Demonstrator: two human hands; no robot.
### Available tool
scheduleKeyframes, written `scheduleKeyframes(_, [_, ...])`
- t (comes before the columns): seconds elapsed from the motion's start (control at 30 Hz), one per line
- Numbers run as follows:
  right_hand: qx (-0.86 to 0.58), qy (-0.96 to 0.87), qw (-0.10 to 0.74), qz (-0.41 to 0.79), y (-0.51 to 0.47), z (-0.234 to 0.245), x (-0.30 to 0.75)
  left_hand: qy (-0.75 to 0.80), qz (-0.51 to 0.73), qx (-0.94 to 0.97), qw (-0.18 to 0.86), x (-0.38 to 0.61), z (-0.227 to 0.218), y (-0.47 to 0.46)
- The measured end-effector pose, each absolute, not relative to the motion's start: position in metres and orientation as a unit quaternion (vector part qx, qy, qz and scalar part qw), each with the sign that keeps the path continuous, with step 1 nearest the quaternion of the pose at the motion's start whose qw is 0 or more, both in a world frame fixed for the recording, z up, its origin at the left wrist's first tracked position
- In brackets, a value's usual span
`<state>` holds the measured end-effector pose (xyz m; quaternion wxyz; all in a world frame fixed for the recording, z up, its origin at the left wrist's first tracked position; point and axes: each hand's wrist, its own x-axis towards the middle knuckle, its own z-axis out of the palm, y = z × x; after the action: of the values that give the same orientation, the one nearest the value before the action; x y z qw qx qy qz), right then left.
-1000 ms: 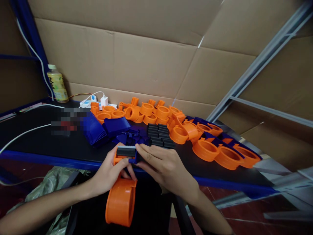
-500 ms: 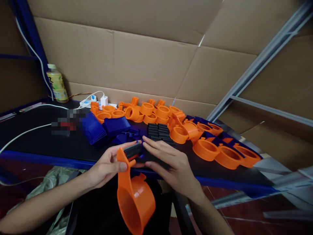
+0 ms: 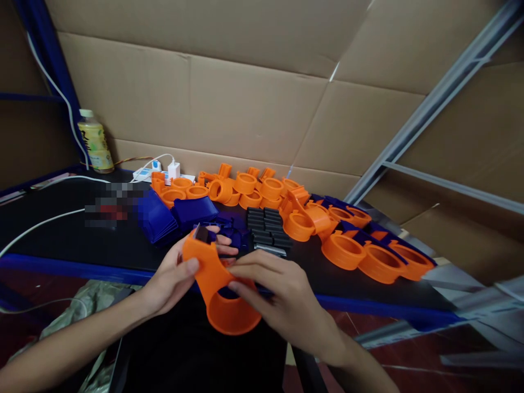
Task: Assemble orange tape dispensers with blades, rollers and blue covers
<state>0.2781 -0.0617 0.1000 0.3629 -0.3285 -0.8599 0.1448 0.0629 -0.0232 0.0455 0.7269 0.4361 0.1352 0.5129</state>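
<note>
An orange plastic part with a wide ring [image 3: 231, 319] and a flat arm hangs over the table's front edge, tilted, between my hands. My left hand [image 3: 174, 278] grips its arm, with the thumb on the near face and the other fingers behind. At the top end of that arm a dark piece [image 3: 202, 233] shows in part; the rest is hidden. My right hand [image 3: 282, 289] is closed on the ring's upper right rim, thumb in front. Just beyond my hands lie small dark blue plastic pieces [image 3: 231, 226] and rows of black cylinders [image 3: 266, 221].
More orange ring parts [image 3: 272, 188] crowd the back and the right side, some with blue plates. Stacked blue plates [image 3: 161, 218] lie left of centre. A power strip [image 3: 180, 177], white cables and a yellow-labelled bottle [image 3: 96, 142] stand at the back left. Cardboard [image 3: 257, 103] walls the rear.
The orange part has turned and risen, so its arm faces me and the ring sits higher. My right hand has gone from near the black cylinder in the part to its ring.
</note>
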Motion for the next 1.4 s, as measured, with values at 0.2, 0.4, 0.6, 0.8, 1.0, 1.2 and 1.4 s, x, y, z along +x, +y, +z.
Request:
scheduleKeyframes(0.2, [-0.346, -0.671, 0.413, 0.509, -0.03, 0.095, 0.276, 0.039, 0.498, 0.346, 0.794, 0.065, 0.05, -0.022])
scheduleKeyframes(0.4, [-0.358, -0.791, 0.231, 0.439, 0.006, 0.117, 0.284, 0.036, 0.496, 0.325, 0.804, 0.062, 0.037, -0.009])
scheduleKeyframes(0.6, [-0.3, -0.916, 0.239, 0.116, 0.08, 0.144, 0.264, 0.057, 0.436, 0.358, 0.824, 0.058, 0.025, -0.006])
scheduleKeyframes(0.8, [-0.276, -0.943, 0.181, 0.032, 0.149, 0.123, 0.209, 0.081, 0.439, 0.337, 0.829, 0.063, 0.03, -0.01])
scheduleKeyframes(1.0, [-0.266, -0.942, 0.199, 0.054, 0.164, 0.11, 0.197, 0.105, 0.476, 0.327, 0.81, 0.057, 0.03, -0.016])
scheduleKeyframes(1.2, [-0.275, -0.923, 0.261, 0.062, 0.157, 0.12, 0.207, 0.135, 0.49, 0.31, 0.804, 0.063, 0.036, -0.019])
scheduleKeyframes(1.4, [-0.247, -0.897, 0.365, -0.037, 0.108, 0.14, 0.237, 0.184, 0.543, 0.293, 0.765, 0.071, 0.039, -0.016])
